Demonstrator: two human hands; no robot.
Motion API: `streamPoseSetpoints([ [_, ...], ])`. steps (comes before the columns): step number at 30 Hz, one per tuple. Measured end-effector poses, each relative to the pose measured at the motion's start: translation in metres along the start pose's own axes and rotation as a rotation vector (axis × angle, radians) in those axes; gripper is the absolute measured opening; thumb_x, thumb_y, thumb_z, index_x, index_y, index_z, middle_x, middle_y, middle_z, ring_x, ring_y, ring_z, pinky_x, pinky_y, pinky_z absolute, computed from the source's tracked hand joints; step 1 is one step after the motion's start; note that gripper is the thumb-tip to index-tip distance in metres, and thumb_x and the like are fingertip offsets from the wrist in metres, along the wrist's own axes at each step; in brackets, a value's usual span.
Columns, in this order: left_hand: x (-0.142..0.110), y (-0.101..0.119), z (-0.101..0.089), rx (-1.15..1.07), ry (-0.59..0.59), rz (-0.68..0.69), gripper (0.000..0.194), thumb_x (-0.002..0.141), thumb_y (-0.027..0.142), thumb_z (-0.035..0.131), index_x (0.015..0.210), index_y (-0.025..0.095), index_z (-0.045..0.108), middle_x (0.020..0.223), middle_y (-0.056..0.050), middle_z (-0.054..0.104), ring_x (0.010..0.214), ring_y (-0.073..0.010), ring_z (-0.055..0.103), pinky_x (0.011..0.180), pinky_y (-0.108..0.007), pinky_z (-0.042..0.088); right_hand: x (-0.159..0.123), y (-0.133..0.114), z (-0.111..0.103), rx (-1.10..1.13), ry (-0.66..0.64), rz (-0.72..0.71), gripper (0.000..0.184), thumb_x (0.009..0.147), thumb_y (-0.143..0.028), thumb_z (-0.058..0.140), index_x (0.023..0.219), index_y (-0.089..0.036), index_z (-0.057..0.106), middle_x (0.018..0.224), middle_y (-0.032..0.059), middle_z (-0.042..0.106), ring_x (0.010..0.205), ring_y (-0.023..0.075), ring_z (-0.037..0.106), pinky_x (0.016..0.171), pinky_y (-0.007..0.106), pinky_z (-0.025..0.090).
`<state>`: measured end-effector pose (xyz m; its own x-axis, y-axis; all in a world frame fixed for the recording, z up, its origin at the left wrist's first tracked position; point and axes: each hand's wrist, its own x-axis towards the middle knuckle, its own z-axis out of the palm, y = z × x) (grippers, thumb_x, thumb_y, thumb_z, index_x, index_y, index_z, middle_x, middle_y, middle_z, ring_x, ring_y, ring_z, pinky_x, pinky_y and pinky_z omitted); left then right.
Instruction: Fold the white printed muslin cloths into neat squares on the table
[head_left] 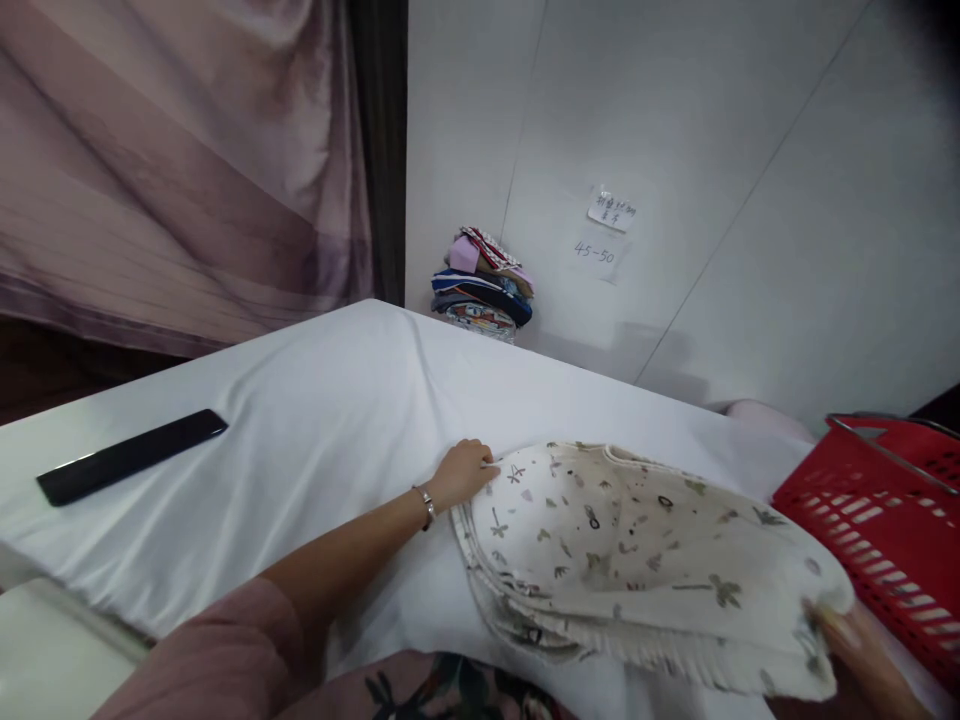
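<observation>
Indoors, white sheet (pixel 330 440) beside pale wall (pixel 675 140), patterned cloth (pixel 622 540) in grip of left fingers (pixel 475 453) and, probably, blurred right fingers (pixel 834 630).

Left grip (pixel 460 472) pinched, right grip (pixel 855 645) blurred

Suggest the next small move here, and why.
Probably ease the right hand gently outward to draw the patterned cloth smoother: the left hand pinches one end, the right hand, somewhat blurred, grips the other, and the fabric between them looks creased and uneven.
</observation>
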<state>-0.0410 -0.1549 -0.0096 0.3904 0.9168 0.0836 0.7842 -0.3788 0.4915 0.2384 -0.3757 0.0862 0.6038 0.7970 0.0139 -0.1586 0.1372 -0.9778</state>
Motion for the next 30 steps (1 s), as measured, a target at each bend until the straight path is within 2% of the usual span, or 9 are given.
streamPoseSetpoints([
  [2, 0.005, 0.005, -0.009, 0.001, 0.052, 0.010, 0.018, 0.080, 0.031, 0.048, 0.074, 0.018, 0.060, 0.087, -0.006, 0.062, 0.087, -0.0203, 0.055, 0.075, -0.029, 0.040, 0.000, -0.002, 0.007, 0.045, 0.037, 0.041, 0.052, 0.069, -0.042, 0.059, 0.120, -0.037, 0.053, 0.107, 0.0079, 0.065, 0.092, 0.0331, 0.062, 0.074, 0.049, 0.052],
  [6, 0.014, 0.016, -0.031, -0.009, 0.102, -0.037, 0.023, 0.087, 0.035, 0.039, 0.086, 0.019, 0.055, 0.084, -0.004, 0.063, 0.076, -0.0176, 0.057, 0.065, -0.027, 0.039, 0.006, -0.001, 0.014, 0.078, -0.034, 0.055, 0.056, 0.065, -0.041, 0.062, 0.120, -0.029, 0.055, 0.105, 0.0084, 0.066, 0.085, 0.0304, 0.064, 0.070, 0.041, 0.053],
  [8, 0.015, 0.020, -0.035, -0.001, 0.080, -0.045, 0.029, 0.085, 0.045, 0.042, 0.098, 0.021, 0.053, 0.090, -0.004, 0.064, 0.079, -0.0186, 0.058, 0.065, -0.028, 0.038, 0.007, -0.001, 0.017, 0.047, -0.089, 0.053, 0.056, 0.067, -0.042, 0.061, 0.121, -0.028, 0.054, 0.105, 0.0072, 0.066, 0.084, 0.0299, 0.064, 0.068, 0.040, 0.053],
  [11, 0.013, 0.020, -0.029, 0.072, -0.060, -0.078, 0.046, 0.074, 0.054, 0.053, 0.106, 0.020, 0.051, 0.101, -0.007, 0.063, 0.088, -0.0227, 0.059, 0.068, -0.029, 0.040, 0.003, -0.003, 0.022, 0.030, -0.120, 0.059, 0.053, 0.070, -0.042, 0.059, 0.122, -0.030, 0.052, 0.107, 0.0059, 0.066, 0.086, 0.0299, 0.064, 0.067, 0.039, 0.052],
  [15, 0.007, 0.013, -0.015, 0.134, -0.178, -0.113, 0.032, 0.070, 0.048, 0.059, 0.080, 0.018, 0.058, 0.092, -0.009, 0.064, 0.084, -0.0254, 0.059, 0.064, -0.030, 0.041, 0.002, -0.003, 0.021, 0.062, -0.121, 0.064, 0.048, 0.072, -0.040, 0.058, 0.119, -0.032, 0.053, 0.102, 0.0067, 0.067, 0.088, 0.0294, 0.063, 0.066, 0.038, 0.052],
  [19, 0.003, 0.011, -0.014, 0.116, -0.139, -0.063, 0.022, 0.071, 0.040, 0.058, 0.072, 0.019, 0.054, 0.088, -0.006, 0.062, 0.081, -0.0218, 0.057, 0.063, -0.028, 0.039, 0.011, 0.005, 0.011, 0.044, -0.152, 0.052, 0.051, 0.071, -0.042, 0.058, 0.120, -0.030, 0.052, 0.100, 0.0081, 0.067, 0.087, 0.0299, 0.063, 0.067, 0.039, 0.051],
  [23, 0.008, 0.018, -0.026, 0.085, -0.065, -0.020, 0.019, 0.072, 0.036, 0.057, 0.072, 0.019, 0.050, 0.085, -0.004, 0.060, 0.076, -0.0189, 0.055, 0.060, -0.027, 0.036, 0.022, 0.017, 0.004, 0.081, -0.183, 0.043, 0.057, 0.067, -0.041, 0.064, 0.121, -0.031, 0.051, 0.094, 0.0059, 0.068, 0.081, 0.0279, 0.064, 0.064, 0.037, 0.051],
  [26, 0.010, 0.039, -0.041, -0.072, 0.007, -0.023, 0.023, 0.073, 0.040, 0.055, 0.069, 0.019, 0.047, 0.070, -0.001, 0.056, 0.064, -0.0158, 0.051, 0.053, -0.025, 0.033, 0.025, 0.023, 0.007, 0.063, -0.222, 0.093, 0.055, 0.066, -0.039, 0.066, 0.118, -0.027, 0.053, 0.094, 0.0065, 0.068, 0.077, 0.0261, 0.063, 0.063, 0.035, 0.050],
  [30, -0.006, 0.099, -0.048, -0.349, 0.095, 0.119, 0.024, 0.074, 0.042, 0.055, 0.070, 0.019, 0.047, 0.068, 0.002, 0.055, 0.062, -0.0127, 0.049, 0.053, -0.024, 0.034, 0.023, 0.032, 0.022, -0.005, -0.396, 0.176, 0.045, 0.071, -0.038, 0.066, 0.112, -0.024, 0.056, 0.095, 0.0077, 0.067, 0.076, 0.0232, 0.062, 0.062, 0.032, 0.049],
])
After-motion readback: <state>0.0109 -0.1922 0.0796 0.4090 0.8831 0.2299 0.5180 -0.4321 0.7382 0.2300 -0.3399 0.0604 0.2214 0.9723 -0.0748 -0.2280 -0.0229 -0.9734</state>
